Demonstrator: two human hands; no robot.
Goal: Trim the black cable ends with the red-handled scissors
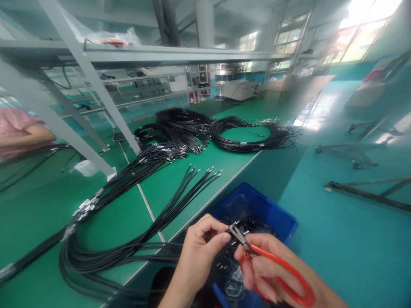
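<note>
My right hand [266,265] is wrapped round the red-handled scissors [282,267], whose metal blades point up and left. Thumb and index finger of my left hand [204,244] pinch the end of a black cable, right at the blade tips. Black cables [154,256] run from the table toward my left hand. Below both hands sits a blue bin [285,220] holding small dark and clear pieces. A bundle of black cables with metal tips [192,184] lies on the green table [135,218], left of my hands.
Piled black cables [183,128] and a coiled bundle [244,141] lie farther back on the table. A white metal shelf frame [96,81] rises at the left. Another person's arm [35,134] shows at the far left. Wheeled stands [369,192] are on the floor, right.
</note>
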